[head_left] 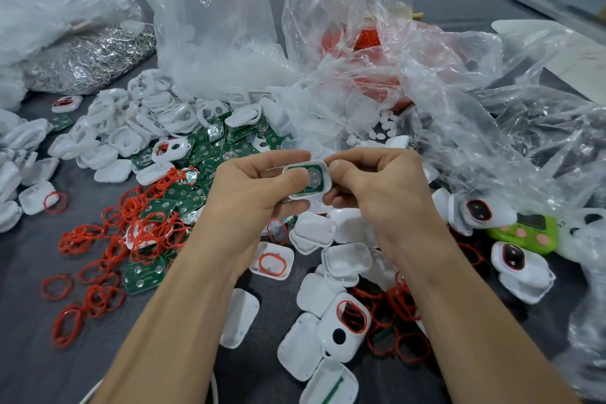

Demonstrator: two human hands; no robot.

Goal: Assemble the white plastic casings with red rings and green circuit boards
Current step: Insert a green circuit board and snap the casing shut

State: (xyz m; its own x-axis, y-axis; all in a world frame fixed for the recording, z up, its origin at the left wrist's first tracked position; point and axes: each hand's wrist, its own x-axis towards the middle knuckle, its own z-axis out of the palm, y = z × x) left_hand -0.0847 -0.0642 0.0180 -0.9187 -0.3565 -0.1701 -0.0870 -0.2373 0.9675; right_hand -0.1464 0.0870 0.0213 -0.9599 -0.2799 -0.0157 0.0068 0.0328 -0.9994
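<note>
On the grey worktop [29,305], below big plastic bags [213,26] at the far edge: heaps of loose white casings [131,121], red rings [108,249], green boards [210,141]. Plenty left. Just a few finished pieces [511,257] toward the right edge. Above the middle, left hand [259,187] and right hand [377,180] pinching one casing [324,171], board [303,189] seemingly seated inside.

Left grip [252,194] and right grip [380,187] both pinch one white casing [325,176] above the table [29,272]. Green circuit board [310,187] sits inside it, left thumb on the board. Loose red rings [75,243] and spare boards [144,279] lie left. Casings [108,171] heaped beyond and below. One ringed casing [328,321] lies by the right forearm. Clear plastic bags [213,43] behind.
</note>
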